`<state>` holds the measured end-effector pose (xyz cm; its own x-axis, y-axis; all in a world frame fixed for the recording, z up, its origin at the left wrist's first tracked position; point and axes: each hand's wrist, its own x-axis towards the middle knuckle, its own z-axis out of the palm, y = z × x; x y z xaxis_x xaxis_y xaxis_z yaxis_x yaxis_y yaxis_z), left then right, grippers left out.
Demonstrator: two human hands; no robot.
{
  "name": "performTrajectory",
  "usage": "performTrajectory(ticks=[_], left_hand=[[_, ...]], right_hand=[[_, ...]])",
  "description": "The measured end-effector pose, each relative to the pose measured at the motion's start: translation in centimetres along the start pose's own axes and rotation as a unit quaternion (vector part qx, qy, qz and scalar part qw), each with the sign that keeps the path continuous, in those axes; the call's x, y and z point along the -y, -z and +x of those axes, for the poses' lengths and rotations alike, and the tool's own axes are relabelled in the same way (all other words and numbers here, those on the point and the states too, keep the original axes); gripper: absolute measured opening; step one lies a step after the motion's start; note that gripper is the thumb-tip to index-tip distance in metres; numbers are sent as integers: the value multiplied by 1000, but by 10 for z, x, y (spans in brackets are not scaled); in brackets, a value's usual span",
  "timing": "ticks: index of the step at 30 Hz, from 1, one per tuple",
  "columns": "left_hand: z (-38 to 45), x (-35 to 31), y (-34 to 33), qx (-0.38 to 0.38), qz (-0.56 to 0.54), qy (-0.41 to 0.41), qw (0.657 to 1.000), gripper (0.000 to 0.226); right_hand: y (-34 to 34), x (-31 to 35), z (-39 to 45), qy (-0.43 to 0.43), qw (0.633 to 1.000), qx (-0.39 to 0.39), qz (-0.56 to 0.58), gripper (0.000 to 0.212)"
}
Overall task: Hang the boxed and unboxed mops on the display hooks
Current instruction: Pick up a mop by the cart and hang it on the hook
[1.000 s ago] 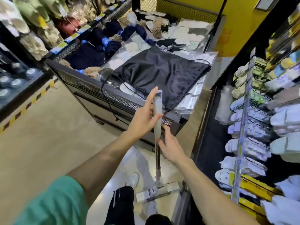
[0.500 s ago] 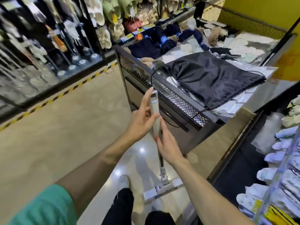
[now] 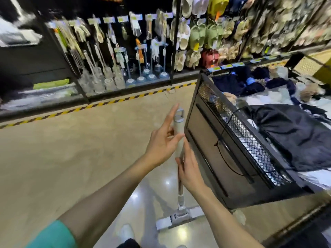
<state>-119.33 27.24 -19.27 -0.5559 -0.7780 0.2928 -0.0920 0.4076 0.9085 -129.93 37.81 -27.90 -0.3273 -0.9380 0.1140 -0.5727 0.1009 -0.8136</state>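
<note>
Between both hands, grey mop (image 3: 178,133) stands upright, flat-headed.

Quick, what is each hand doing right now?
Left hand: holds the mop handle near its top.
Right hand: grips the handle lower down.

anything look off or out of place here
One thing: a black drawstring bag lies sprawled over packaged goods in the black mesh-sided bin, its cord dangling outside. The beige flat mop, held by left hand and right hand, looks intact.
</note>
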Motion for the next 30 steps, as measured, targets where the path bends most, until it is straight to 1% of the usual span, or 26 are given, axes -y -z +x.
performTrajectory(ticks=[4,10,15,18,22,27,30], left_hand=[[16,-20,65,-30,10,-11,999,100],[33,-50,181,-50,29,-66,996,97],[42,-79,266,-64,20,-110,992,88],[46,-99,313,-92,37,-131,986,88],[56,-127,376,-118,51,-137,982,88],[69,-153,447,-139,77,-162,974,88],[78,-161,486,-150,89,-162,971,88]], right_hand=[[-21,54,34,52,999,12,0,76],[-66,143,91,169,986,2,-11,87],[-98,219,130,241,970,3,31,75],[-114,263,152,290,956,-11,48,74],[-132,323,183,314,946,17,82,78],[-152,392,220,382,918,26,107,82],[-168,424,243,383,915,35,119,82]])
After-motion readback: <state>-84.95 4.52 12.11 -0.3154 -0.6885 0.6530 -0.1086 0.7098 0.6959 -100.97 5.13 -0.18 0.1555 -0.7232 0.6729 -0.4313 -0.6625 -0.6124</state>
